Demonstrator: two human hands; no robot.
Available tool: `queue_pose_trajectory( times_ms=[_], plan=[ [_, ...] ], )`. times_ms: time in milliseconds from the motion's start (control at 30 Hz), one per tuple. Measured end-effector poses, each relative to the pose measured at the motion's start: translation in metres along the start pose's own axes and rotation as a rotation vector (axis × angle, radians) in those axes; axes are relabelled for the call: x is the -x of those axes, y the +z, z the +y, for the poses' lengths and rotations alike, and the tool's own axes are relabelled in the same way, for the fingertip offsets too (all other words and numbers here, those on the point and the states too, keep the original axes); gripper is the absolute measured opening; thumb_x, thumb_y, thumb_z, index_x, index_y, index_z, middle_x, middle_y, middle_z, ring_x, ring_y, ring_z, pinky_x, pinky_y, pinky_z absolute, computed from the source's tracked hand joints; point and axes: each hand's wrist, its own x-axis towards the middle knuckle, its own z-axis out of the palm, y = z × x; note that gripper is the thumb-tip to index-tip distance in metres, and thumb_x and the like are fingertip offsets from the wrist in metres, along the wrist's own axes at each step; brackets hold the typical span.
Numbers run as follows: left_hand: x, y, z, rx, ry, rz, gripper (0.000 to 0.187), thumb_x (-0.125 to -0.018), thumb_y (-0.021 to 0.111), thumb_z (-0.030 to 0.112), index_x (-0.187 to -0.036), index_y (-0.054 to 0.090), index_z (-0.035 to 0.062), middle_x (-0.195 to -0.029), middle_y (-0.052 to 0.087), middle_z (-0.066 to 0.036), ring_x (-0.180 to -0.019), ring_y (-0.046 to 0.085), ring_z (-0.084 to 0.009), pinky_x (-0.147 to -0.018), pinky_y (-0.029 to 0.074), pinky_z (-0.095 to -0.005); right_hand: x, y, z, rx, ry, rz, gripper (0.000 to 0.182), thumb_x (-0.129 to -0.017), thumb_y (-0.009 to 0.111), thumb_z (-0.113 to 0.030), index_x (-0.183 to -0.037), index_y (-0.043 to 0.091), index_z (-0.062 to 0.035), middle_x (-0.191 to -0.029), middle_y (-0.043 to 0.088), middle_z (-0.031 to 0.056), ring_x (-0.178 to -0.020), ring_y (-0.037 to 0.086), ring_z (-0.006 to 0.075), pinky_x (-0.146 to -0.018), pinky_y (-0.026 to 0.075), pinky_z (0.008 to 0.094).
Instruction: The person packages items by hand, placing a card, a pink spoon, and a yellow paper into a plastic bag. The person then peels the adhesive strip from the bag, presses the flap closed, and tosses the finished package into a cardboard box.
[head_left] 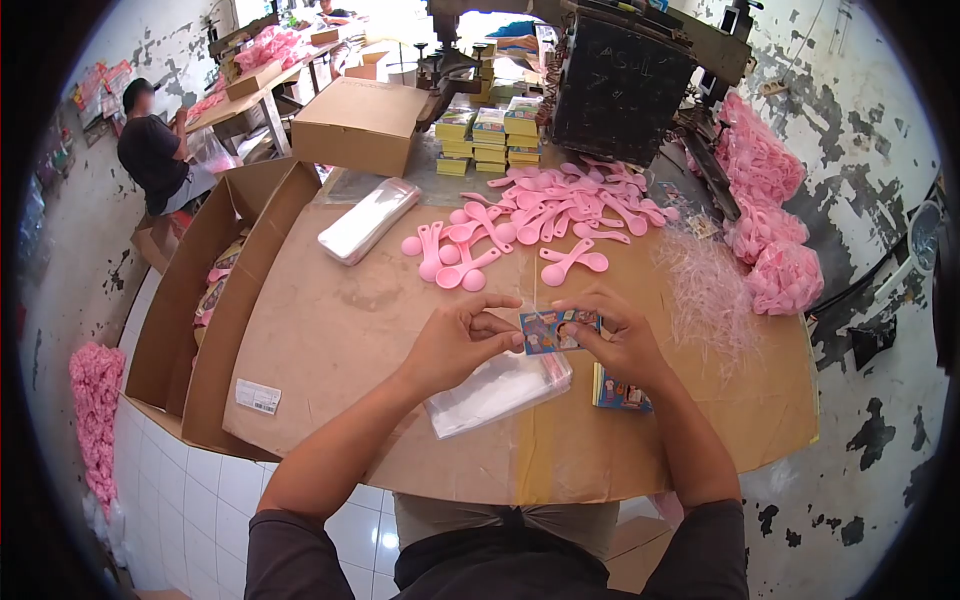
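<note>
My right hand (622, 338) grips a small printed card (545, 333), mostly blue, with the thumb across its front. At the card's left edge is my left hand (465, 343), its fingers curled in a pinch. What they hold, if anything, I cannot make out; a faint clear film seems to show just above the card. Below the hands lies a stack of clear plastic bags (490, 400). Beside my right wrist, a stack of similar cards (622, 392) is partly hidden. Pink measuring spoons (570, 258) are heaped just beyond my hands.
Farther back are a second pack of clear bags (370, 220), stacked card bundles (490, 135), a closed carton (360, 115) and a black machine box (622, 90). An open carton (230, 330) stands left. Bagged pink items (785, 275) and plastic scraps (710, 295) lie right. A person (155, 150) sits back left.
</note>
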Motion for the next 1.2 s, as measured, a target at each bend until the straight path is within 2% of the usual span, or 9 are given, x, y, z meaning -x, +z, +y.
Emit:
queue_pose_trajectory(
  times_ms=[167, 367, 467, 567, 667, 767, 867, 967, 1200],
  plan=[
    [0.004, 0.007, 0.001, -0.115, 0.08, -0.054, 0.052, -0.095, 0.077, 0.008, -0.142, 0.055, -0.0021, -0.104, 0.078, -0.013, -0.097, 0.073, -0.0124, -0.085, 0.057, -0.0268, 0.0, 0.018, -0.01, -0.22, 0.133, -0.034, 0.043, -0.093, 0.071, 0.0, -0.135, 0.064, -0.0037, -0.109, 0.07, 0.0061, -0.101, 0.067, 0.015, -0.085, 0.056, 0.031],
    [0.003, 0.007, 0.002, -0.086, 0.073, 0.006, 0.05, -0.097, 0.074, 0.007, -0.142, 0.055, -0.0016, -0.108, 0.077, -0.015, -0.098, 0.073, -0.0138, -0.085, 0.058, -0.027, 0.003, 0.033, 0.006, -0.345, 0.218, 0.247, 0.037, -0.097, 0.069, -0.007, -0.133, 0.065, -0.0012, -0.108, 0.07, 0.0074, -0.096, 0.068, 0.0165, -0.082, 0.056, 0.0314],
    [0.001, 0.003, -0.004, 0.018, 0.052, 0.003, 0.049, -0.098, 0.073, 0.007, -0.143, 0.054, -0.0013, -0.109, 0.077, -0.015, -0.098, 0.073, -0.0136, -0.084, 0.059, -0.0269, 0.002, 0.021, -0.003, -0.092, 0.106, 0.031, 0.03, -0.1, 0.068, -0.012, -0.127, 0.068, 0.0005, -0.108, 0.07, 0.0101, -0.098, 0.069, 0.0199, -0.087, 0.055, 0.0337],
    [0.004, 0.005, 0.003, -0.075, 0.028, 0.0, 0.047, -0.098, 0.072, 0.006, -0.141, 0.055, -0.0018, -0.108, 0.076, -0.013, -0.096, 0.073, -0.0131, -0.082, 0.059, -0.0269, 0.001, 0.022, 0.004, -0.17, 0.006, -0.107, 0.027, -0.102, 0.064, -0.016, -0.122, 0.07, 0.0007, -0.113, 0.069, 0.0129, -0.105, 0.067, 0.0221, -0.094, 0.053, 0.0367],
    [0.003, 0.004, 0.002, -0.057, 0.018, 0.029, 0.042, -0.099, 0.071, 0.008, -0.138, 0.058, -0.0026, -0.107, 0.076, -0.011, -0.095, 0.072, -0.0113, -0.081, 0.059, -0.0258, -0.015, 0.001, 0.036, -0.177, 0.141, -0.105, 0.028, -0.102, 0.061, -0.015, -0.124, 0.069, -0.001, -0.123, 0.067, 0.0154, -0.118, 0.063, 0.0255, -0.103, 0.048, 0.0406],
    [0.001, 0.0, 0.009, -0.012, -0.086, 0.035, 0.037, -0.101, 0.071, 0.011, -0.133, 0.062, -0.0034, -0.106, 0.076, -0.009, -0.093, 0.071, -0.0095, -0.079, 0.059, -0.0245, -0.031, -0.015, 0.081, 0.595, -0.086, 0.153, 0.029, -0.099, 0.062, -0.013, -0.125, 0.068, -0.0008, -0.132, 0.064, 0.0158, -0.125, 0.059, 0.0298, -0.107, 0.046, 0.0423],
    [-0.002, -0.004, -0.002, 0.012, -0.042, 0.011, 0.034, -0.1, 0.072, 0.015, -0.129, 0.065, -0.0019, -0.104, 0.077, -0.008, -0.09, 0.07, -0.0062, -0.073, 0.058, -0.024, -0.044, -0.02, 0.119, 0.771, -0.135, 0.135, 0.037, -0.094, 0.064, -0.007, -0.13, 0.064, -0.0013, -0.132, 0.063, 0.0151, -0.121, 0.061, 0.0341, -0.106, 0.047, 0.0452],
    [-0.003, -0.005, -0.006, 0.097, -0.023, 0.028, 0.036, -0.099, 0.073, 0.014, -0.13, 0.064, -0.0026, -0.103, 0.076, -0.006, -0.088, 0.069, -0.0059, -0.073, 0.058, -0.0228, -0.052, -0.018, 0.112, 0.648, 0.082, 0.075, 0.029, -0.094, 0.066, -0.012, -0.122, 0.07, -0.0057, -0.12, 0.065, 0.0131, -0.117, 0.059, 0.0326, -0.102, 0.046, 0.0449],
    [-0.002, -0.009, 0.007, 0.149, 0.008, 0.07, 0.037, -0.098, 0.074, 0.01, -0.131, 0.061, -0.0018, -0.107, 0.075, -0.007, -0.095, 0.071, -0.0088, -0.08, 0.06, -0.0243, -0.051, -0.023, 0.06, 0.464, -0.074, 0.16, 0.012, -0.094, 0.068, -0.01, -0.103, 0.073, -0.0034, -0.099, 0.062, 0.0097, -0.093, 0.058, 0.0254, -0.081, 0.045, 0.0392]
  ],
)
